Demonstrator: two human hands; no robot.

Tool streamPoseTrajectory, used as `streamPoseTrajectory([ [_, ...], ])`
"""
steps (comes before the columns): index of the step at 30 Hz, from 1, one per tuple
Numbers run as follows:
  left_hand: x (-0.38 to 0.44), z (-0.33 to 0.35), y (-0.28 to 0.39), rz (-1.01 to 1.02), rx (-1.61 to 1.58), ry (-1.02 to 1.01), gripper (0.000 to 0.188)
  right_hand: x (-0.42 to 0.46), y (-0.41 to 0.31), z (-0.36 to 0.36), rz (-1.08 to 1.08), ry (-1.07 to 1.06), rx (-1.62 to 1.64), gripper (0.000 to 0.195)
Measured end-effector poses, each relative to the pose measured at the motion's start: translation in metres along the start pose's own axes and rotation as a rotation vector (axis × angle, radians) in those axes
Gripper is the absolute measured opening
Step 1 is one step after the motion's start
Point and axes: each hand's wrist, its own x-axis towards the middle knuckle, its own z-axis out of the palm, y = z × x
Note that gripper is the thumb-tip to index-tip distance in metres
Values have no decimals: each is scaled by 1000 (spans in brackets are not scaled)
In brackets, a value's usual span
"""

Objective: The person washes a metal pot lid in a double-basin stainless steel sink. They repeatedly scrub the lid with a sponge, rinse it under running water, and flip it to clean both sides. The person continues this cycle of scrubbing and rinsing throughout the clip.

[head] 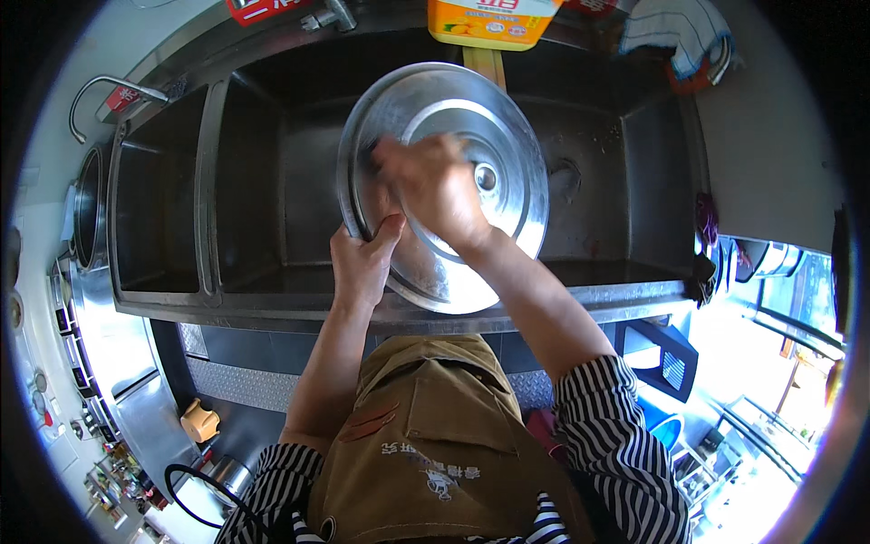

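A round stainless steel lid [445, 282] with concentric ridges is tilted above the sink [316, 170], its near edge by the front rim. My left hand [360, 262] grips the lid's left near edge, thumb on the upper face and the fingers mostly hidden beneath. Across the lid's left half lies my right hand [438, 187], blurred by motion. A small dark patch shows at its fingertips; whether it is a scrubber or shadow I cannot tell. Near the lid's middle is a round metal fitting [484, 177].
A metal divider [209, 197] separates off a smaller left basin [160, 197]. Behind the lid stands a yellow-orange detergent jug [493, 27] bearing writing. Taps [329, 17] and a curved spout [119, 80] line the back and left. A striped cloth [680, 34] hangs at the back right.
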Motion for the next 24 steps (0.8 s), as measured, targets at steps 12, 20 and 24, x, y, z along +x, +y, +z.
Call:
streamPoseTrajectory([
  [12, 21, -22, -11, -35, 185, -54, 25, 30, 36, 32, 66, -122, -14, 20],
  [20, 27, -16, -11, -14, 130, -61, 28, 22, 13, 46, -212, -79, -61, 33],
  [24, 24, -14, -12, -8, 182, -91, 27, 67, 61, 21, 671, -259, 361, 19],
])
